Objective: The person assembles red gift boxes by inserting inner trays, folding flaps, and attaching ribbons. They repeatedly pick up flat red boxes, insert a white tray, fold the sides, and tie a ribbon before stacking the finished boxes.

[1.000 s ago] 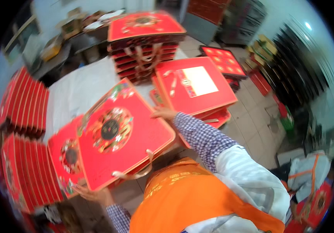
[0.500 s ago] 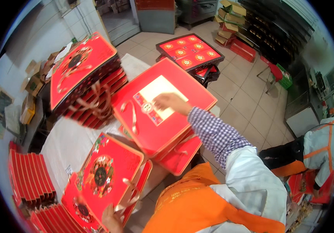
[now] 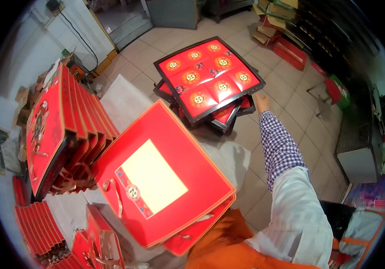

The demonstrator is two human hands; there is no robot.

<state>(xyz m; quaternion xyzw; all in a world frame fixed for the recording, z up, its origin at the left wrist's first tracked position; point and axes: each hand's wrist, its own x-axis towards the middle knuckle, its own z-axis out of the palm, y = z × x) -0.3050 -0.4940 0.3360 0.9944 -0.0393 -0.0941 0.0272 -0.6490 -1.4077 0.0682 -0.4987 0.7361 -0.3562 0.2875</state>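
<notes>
My right hand (image 3: 261, 102) reaches out on the far right with its fingers stretched toward the corner of a black-rimmed tray (image 3: 257, 85). Whether they touch the tray, I cannot tell. Red square packs (image 3: 222, 86) with round gold emblems fill that tray, the top one of a crooked stack. Closer to me lies a large flat red gift box (image 3: 192, 166) with a cream panel and a ribbon handle, resting on another red box (image 3: 184, 243). My left hand is out of sight.
Upright red gift boxes (image 3: 89, 121) stand packed together at left, with more red boxes (image 3: 40, 226) below them. A white cloth (image 3: 123, 96) covers the table. Opened cartons (image 3: 275, 20) and a red stool (image 3: 331, 93) are on the tiled floor; a co-worker (image 3: 363, 233) is at lower right.
My right hand has left the red gift box's cream panel and moved forward to the tray stack. My left hand has gone from view. The whole view has shifted.
</notes>
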